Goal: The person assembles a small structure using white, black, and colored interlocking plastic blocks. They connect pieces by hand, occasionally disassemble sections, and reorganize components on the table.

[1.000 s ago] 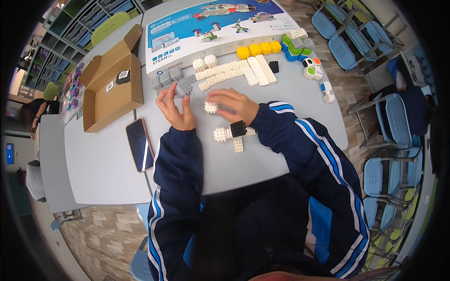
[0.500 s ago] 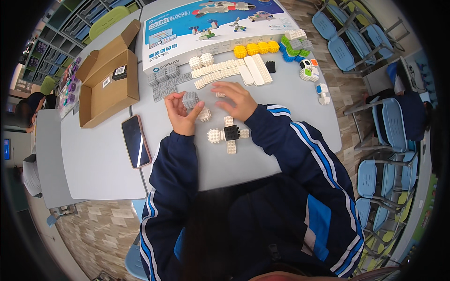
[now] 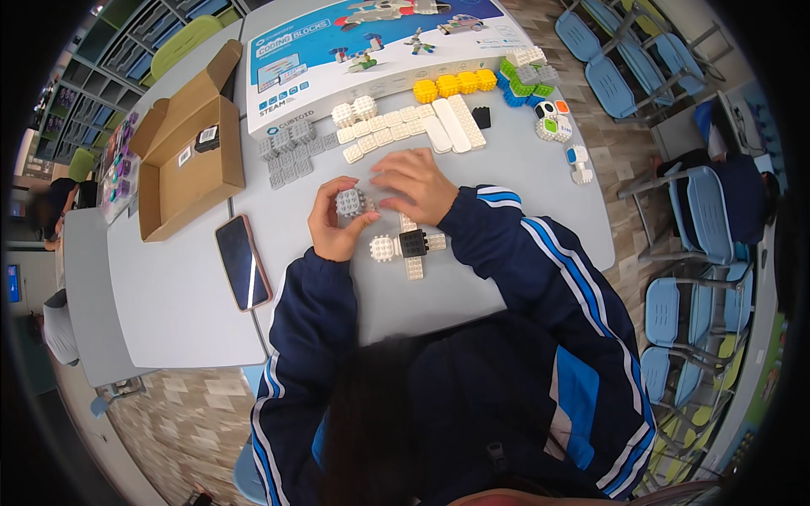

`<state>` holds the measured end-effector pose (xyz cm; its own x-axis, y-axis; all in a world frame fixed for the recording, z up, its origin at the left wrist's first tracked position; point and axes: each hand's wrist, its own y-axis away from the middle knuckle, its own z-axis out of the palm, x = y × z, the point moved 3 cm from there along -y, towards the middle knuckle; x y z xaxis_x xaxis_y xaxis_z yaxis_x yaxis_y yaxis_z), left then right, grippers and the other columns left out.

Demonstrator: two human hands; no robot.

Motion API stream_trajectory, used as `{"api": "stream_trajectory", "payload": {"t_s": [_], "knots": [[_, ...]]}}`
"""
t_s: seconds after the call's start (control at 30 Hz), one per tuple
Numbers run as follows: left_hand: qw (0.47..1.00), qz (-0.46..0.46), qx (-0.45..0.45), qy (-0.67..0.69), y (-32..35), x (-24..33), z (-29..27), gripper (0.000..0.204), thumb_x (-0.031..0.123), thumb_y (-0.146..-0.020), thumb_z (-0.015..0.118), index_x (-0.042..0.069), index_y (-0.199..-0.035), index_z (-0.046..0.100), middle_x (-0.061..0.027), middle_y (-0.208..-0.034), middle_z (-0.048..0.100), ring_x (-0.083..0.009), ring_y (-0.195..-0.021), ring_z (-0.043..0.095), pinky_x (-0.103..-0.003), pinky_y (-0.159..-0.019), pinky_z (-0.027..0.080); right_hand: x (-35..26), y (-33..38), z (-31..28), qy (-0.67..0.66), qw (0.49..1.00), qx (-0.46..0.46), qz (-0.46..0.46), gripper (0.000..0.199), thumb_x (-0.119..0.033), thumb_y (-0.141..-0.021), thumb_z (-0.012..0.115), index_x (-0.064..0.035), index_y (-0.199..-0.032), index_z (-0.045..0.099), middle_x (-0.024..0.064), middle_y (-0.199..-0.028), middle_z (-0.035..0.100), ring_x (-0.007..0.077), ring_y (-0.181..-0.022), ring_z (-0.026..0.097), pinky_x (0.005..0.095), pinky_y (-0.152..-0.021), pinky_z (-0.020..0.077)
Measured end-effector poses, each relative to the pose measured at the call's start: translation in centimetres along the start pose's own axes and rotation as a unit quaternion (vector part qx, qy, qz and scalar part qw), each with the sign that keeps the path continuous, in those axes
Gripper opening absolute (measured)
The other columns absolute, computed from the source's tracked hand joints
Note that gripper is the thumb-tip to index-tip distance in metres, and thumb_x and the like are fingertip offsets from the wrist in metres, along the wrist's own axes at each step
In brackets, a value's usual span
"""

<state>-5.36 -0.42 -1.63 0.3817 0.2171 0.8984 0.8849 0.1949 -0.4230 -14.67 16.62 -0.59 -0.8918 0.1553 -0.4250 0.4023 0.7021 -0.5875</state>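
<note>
My left hand (image 3: 334, 223) is closed on a grey studded cube block (image 3: 348, 202), pinched between thumb and fingers. A white studded piece (image 3: 369, 203) shows just right of the cube; I cannot tell whether it is joined to it. My right hand (image 3: 420, 185) hovers close by, fingers curved and apart, tips near the white piece, with nothing plainly in its grasp. Just below lies a cross-shaped assembly: a black square block (image 3: 413, 242) in the middle, white studded plates (image 3: 414, 268) around it, and a white studded cube (image 3: 382, 248) at its left end.
Grey plates (image 3: 291, 162), white plates (image 3: 384, 129), long white bars (image 3: 463, 124) and yellow blocks (image 3: 456, 83) lie before a large printed box (image 3: 363, 78). An opened cardboard box (image 3: 187, 190) and a phone (image 3: 243, 262) are left. A green-blue block stack (image 3: 525, 80) stands far right.
My left hand has lowered the grey cube toward the white piece. The right hand has shifted slightly left and down toward it. The small white plate near the right fingers no longer shows.
</note>
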Motion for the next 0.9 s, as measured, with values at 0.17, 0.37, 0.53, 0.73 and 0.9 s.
{"api": "stream_trajectory", "payload": {"t_s": [0.17, 0.37, 0.53, 0.73, 0.9], "knots": [[0.999, -0.016, -0.02, -0.028, -0.1, 0.2, 0.4, 0.051, 0.001, -0.071, 0.083, 0.0, -0.114, 0.056, -0.0125, -0.116, 0.062, -0.0215, -0.112, 0.057, -0.034, -0.099, 0.043, 1.4, 0.5, 0.4, 0.034, 0.996, 0.039, 0.077, 0.035, -0.02, -0.077, 0.075, -0.0115, -0.11, 0.068, 0.0033, -0.12, 0.062, 0.023, -0.114, 0.053, 0.0402, -0.093, 0.0342], [0.997, -0.026, -0.041, -0.062, -0.1, 0.4, 0.5, 0.05, -0.002, -0.075, 0.079, 0.001, -0.117, 0.053, -0.0122, -0.116, 0.061, -0.0194, -0.11, 0.057, -0.033, -0.098, 0.044, 1.6, 0.7, 0.7, 0.013, 0.995, 0.01, 0.1, 0.03, -0.015, -0.08, 0.073, -0.0105, -0.109, 0.068, 0.0034, -0.114, 0.064, 0.022, -0.109, 0.056, 0.0372, -0.092, 0.0363], [0.999, -0.047, -0.013, -0.022, 0.0, -0.3, 0.4, 0.052, -0.003, -0.077, 0.077, 0.001, -0.121, 0.05, -0.0125, -0.119, 0.06, -0.019, -0.109, 0.057, -0.033, -0.097, 0.045, 1.6, 0.4, 0.4, -0.046, 0.992, 0.029, 0.116, 0.025, -0.016, -0.084, 0.07, -0.0105, -0.108, 0.068, 0.0037, -0.106, 0.065, 0.0223, -0.102, 0.057, 0.0373, -0.089, 0.0389], [0.984, -0.066, 0.098, 0.136, -0.7, -0.7, -0.4, 0.047, 0.002, -0.086, 0.072, 0.003, -0.126, 0.046, -0.0135, -0.12, 0.058, -0.0211, -0.105, 0.061, -0.032, -0.091, 0.05, 0.2, -0.4, -0.1, -0.25, 0.951, 0.077, 0.165, 0.029, -0.004, -0.079, 0.075, -0.0044, -0.107, 0.069, 0.0091, -0.109, 0.068, 0.0233, -0.096, 0.065, 0.0303, -0.078, 0.0525], [0.975, -0.098, 0.145, 0.136, -0.6, -1.2, -1.0, 0.045, 0.009, -0.091, 0.069, 0.005, -0.128, 0.045, -0.0156, -0.119, 0.058, -0.0223, -0.1, 0.064, -0.034, -0.09, 0.052, -0.9, -1.1, 0.3, -0.245, 0.965, 0.072, 0.051, 0.025, -0.001, -0.077, 0.077, -0.0037, -0.101, 0.071, 0.0097, -0.109, 0.069, 0.0225, -0.097, 0.066, 0.0296, -0.079, 0.0524]]}}
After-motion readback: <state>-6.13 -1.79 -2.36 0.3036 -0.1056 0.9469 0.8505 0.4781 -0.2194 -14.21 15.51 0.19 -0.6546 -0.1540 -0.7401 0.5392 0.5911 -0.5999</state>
